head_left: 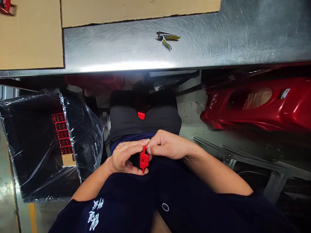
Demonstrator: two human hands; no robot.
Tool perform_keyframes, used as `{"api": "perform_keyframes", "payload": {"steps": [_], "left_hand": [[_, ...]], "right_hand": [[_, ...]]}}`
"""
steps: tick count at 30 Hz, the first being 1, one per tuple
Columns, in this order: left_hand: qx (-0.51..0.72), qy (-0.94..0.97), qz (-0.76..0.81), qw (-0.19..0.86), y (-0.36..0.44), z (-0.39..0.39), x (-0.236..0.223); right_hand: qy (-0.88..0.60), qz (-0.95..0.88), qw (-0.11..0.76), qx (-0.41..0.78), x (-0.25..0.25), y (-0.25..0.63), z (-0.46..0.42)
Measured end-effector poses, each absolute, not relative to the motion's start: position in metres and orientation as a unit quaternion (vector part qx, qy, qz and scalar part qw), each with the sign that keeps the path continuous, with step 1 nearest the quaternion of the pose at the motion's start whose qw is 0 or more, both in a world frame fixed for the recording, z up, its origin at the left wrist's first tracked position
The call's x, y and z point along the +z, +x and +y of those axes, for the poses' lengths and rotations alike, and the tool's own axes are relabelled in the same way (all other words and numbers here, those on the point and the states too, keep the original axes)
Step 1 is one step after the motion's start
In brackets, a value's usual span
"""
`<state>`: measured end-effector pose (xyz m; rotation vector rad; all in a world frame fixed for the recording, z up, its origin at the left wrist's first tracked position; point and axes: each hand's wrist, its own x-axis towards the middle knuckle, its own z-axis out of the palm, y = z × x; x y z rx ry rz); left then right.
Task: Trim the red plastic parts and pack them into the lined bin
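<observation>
Plastic part (145, 159) in the left hand (125, 157) was bright red, nail clippers (173, 37) beyond that hand yellow-and-silver, shirt (131, 204) behind it navy w/ white lettering.

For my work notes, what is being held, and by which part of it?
A red piece: the left hand holds it by both ends; the right hand is at its far end.

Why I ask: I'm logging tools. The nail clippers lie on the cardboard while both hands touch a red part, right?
No: the head view shows the nail clippers on the metal table, not the cardboard. The rest is right.
</observation>
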<state>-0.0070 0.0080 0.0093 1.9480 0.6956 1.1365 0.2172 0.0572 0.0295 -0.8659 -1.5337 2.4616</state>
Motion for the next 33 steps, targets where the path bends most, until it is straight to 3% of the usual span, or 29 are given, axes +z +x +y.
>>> {"api": "perform_keyframes", "payload": {"steps": [33], "left_hand": [[0.423,0.767,0.276,0.395,-0.0092,0.0057,0.0094]], "right_hand": [[-0.292,-0.489,0.076,0.819,0.0279,0.2156,0.0512]]}}
